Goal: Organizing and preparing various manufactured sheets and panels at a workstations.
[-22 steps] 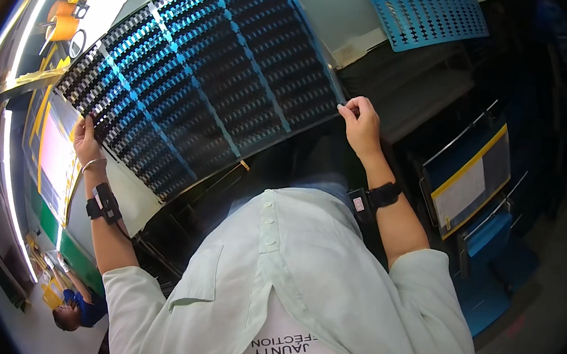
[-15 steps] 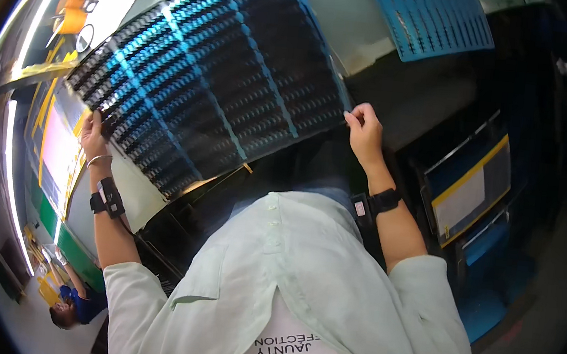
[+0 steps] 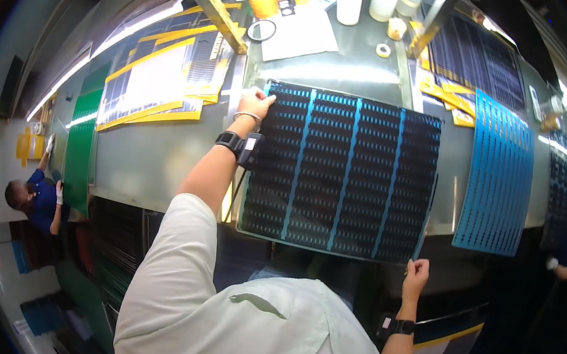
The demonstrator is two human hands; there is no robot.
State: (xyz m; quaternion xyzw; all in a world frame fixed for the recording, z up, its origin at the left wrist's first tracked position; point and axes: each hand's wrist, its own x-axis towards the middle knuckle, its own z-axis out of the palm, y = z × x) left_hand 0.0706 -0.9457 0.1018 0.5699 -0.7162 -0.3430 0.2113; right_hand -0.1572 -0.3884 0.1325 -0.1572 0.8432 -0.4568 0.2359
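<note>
Between my hands is a large, thin black sheet with rows of small slots and several blue bands across it. My left hand pinches its far left corner, fingers closed on the edge. At the near right corner, my right hand grips the sheet between thumb and fingers. The sheet lies over the grey glass-like tabletop, its near edge reaching about the table's front edge. Whether it rests flat or hovers slightly, I cannot tell. Dark straps with small boxes sit on both my wrists.
A slotted blue panel lies to the right, a green panel to the left. Yellow-edged films, tape rolls and a white bottle stand farther back. Metal posts rise behind. Co-workers are at both sides.
My view has swung toward the table. The black sheet has gone from tilted to nearly square with the table. My left hand has moved to its far corner; my right is at the near corner.
</note>
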